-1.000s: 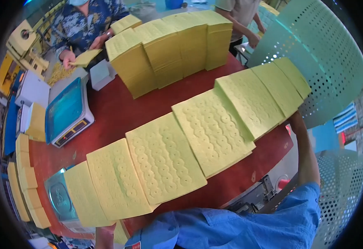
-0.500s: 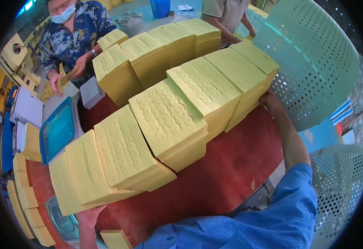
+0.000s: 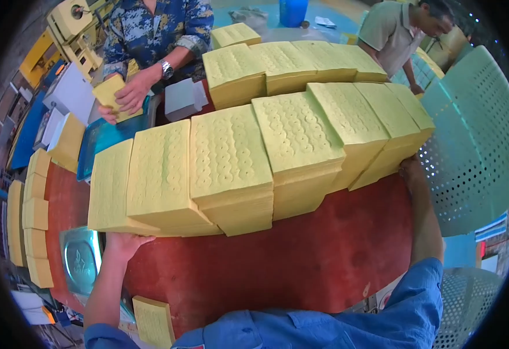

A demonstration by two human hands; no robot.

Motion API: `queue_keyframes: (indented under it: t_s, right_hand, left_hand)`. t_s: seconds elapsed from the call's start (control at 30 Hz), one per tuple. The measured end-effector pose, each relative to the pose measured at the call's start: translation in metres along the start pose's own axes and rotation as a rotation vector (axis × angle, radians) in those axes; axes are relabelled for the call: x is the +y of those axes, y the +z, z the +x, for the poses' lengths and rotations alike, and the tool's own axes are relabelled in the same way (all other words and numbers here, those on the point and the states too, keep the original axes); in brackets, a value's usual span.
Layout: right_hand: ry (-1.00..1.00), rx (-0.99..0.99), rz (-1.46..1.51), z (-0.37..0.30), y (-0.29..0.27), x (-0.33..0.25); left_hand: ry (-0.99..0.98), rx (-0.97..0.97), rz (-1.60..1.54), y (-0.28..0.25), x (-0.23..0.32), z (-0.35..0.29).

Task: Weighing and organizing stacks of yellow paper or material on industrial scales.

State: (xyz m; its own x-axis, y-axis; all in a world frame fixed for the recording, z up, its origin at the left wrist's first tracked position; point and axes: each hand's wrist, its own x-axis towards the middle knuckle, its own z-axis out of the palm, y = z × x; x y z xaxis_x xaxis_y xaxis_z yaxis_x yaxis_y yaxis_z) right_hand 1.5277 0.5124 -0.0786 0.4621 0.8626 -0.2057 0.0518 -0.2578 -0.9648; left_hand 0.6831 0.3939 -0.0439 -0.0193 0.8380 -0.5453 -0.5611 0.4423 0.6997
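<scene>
Lengthwise, a long row of yellow embossed paper stacks [image 3: 231,154] spans the space between both hands at the red bench [image 3: 301,256], its axis running left to right and slightly away. The left hand [image 3: 125,244] holds its left end from below, nearer the body; the right hand [image 3: 410,169] holds the right end, fingers mostly hidden.

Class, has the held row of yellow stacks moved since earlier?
Yes: against the red table, the held row has moved forward, toward the far row.
</scene>
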Motion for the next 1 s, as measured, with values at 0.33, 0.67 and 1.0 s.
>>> queue_keyframes:
  t_s: [0.33, 0.67, 1.0]
  right_hand:
    - [-0.25, -0.103, -0.386, 0.041, -0.044, 0.043]
    - [-0.017, 0.043, -0.041, 0.001, -0.001, 0.008]
    - [-0.325, 0.088, -0.093, -0.011, 0.011, 0.023]
  left_hand:
    - [0.017, -0.014, 0.104, 0.004, 0.004, 0.006]
    - [-0.029, 0.021, 0.108, -0.012, 0.0, 0.015]
    - [0.107, 0.187, -0.236, 0.015, -0.021, -0.007]
